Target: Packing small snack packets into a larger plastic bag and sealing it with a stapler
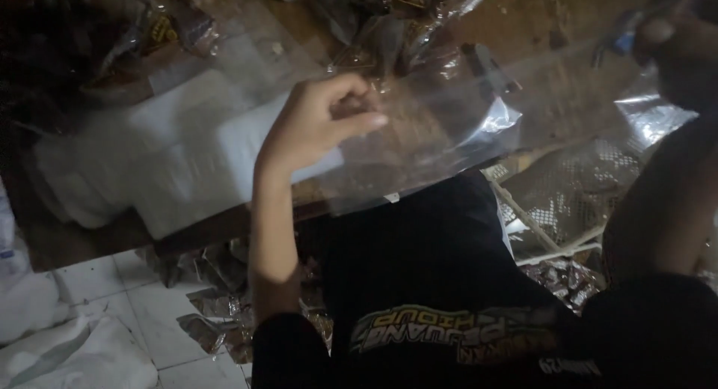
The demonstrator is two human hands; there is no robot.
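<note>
My left hand [321, 123] is raised over a low wooden table [224, 228], with thumb and fingers pinched on the edge of a large clear plastic bag [449, 120]. The bag is stretched sideways across the view to my right hand [677, 56], which is blurred at the top right and grips the other end. Under the plastic, brown wrapped snack packets [396, 22] lie on the table top. My black printed shirt [434, 284] fills the bottom centre.
White flat blocks [187, 157] lie on the table to the left of my left hand. A wire mesh basket [568, 187] sits at the right. More shiny packets [217, 314] and white sacks [67, 351] lie on the tiled floor at lower left.
</note>
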